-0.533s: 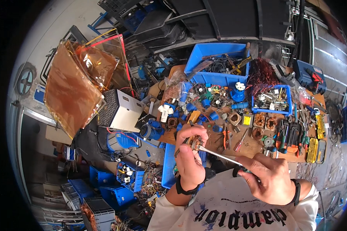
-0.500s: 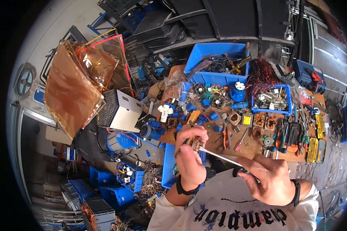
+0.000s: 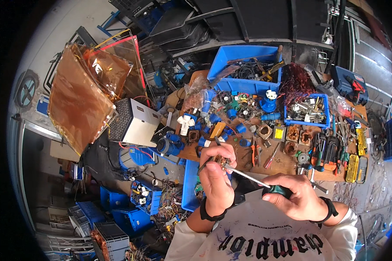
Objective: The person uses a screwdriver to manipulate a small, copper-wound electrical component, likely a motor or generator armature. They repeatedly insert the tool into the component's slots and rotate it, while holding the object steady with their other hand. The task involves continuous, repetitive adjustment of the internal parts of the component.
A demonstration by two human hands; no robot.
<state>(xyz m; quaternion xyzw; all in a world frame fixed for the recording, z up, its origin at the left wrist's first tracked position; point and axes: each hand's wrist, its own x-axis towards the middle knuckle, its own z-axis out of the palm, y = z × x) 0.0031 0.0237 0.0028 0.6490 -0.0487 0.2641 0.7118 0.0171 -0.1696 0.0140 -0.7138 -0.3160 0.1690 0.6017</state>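
My left hand (image 3: 217, 180) is closed around a small part with copper-coloured windings (image 3: 221, 161), mostly hidden by the fingers; a thin dark piece sticks out on its left side. In my right hand (image 3: 297, 198) is a screwdriver (image 3: 248, 177), gripped by its dark green handle. Its long metal shaft slants up and left, and the tip meets the copper part at the left fingertips. Both hands are held above the near edge of the cluttered workbench (image 3: 265, 167), in front of my shirt.
A large blue crate (image 3: 244, 89) of tools stands at the back, beside a smaller blue tray (image 3: 307, 124) of metal pieces. Pliers (image 3: 255, 154) and several hand tools lie at the right. Amber sheets (image 3: 76, 100) and a white box (image 3: 139, 124) stand left. A blue bin (image 3: 190, 187) sits below my left hand.
My right hand has turned and shifted slightly, so more of the green handle shows. The left hand keeps its grip on the copper part, and the screwdriver tip stays against it.
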